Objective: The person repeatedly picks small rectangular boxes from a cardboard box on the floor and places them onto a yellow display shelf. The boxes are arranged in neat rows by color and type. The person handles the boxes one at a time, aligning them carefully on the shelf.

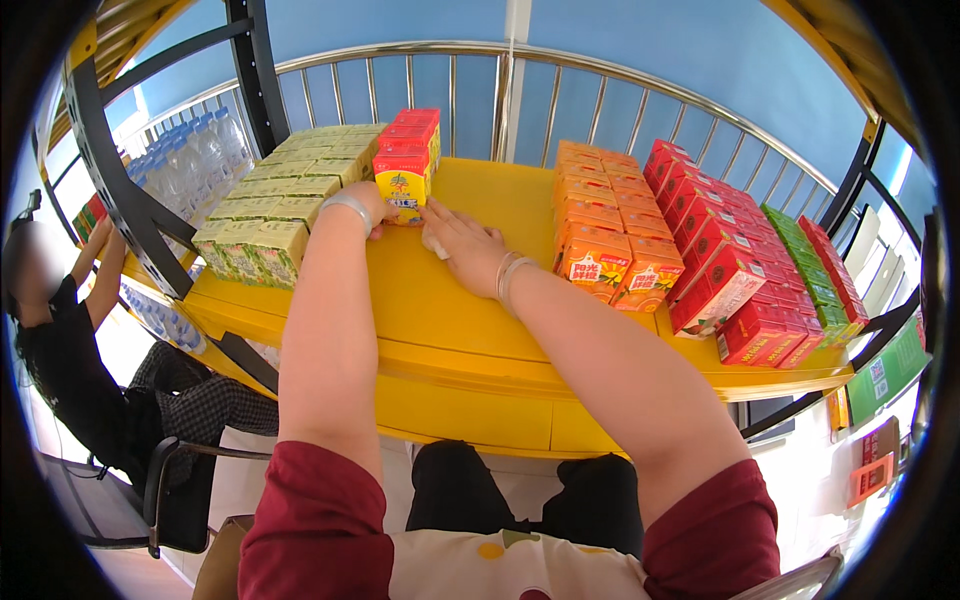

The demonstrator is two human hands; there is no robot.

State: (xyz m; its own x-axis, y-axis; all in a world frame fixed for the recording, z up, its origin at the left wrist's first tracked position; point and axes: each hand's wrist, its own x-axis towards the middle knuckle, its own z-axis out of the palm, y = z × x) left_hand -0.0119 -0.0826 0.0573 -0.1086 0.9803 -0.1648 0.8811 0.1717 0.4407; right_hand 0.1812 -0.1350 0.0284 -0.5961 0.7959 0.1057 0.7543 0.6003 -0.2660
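Observation:
A short row of red and yellow drink cartons point(401, 180) stands on the yellow metal shelf point(450, 322), running back from the front one. My left hand point(367, 208) holds the lower left side of the front carton. From the other side, the extended fingertips of my right hand point(469, 251) touch its lower right edge, so the carton sits between both hands. Something small and white shows at a finger of the right hand; I cannot tell what it is. Directly left of the row is a block of pale green drink cartons point(292, 187), close to my left wrist.
Orange juice cartons point(607, 240), red cartons point(712, 255) and green cartons point(810, 262) fill the shelf's right side. A black shelf upright point(131, 187) stands at left, with water bottles point(187, 157) beyond. Behind runs a metal railing point(390, 49). A seated person point(75, 375) reaches toward the neighbouring shelf.

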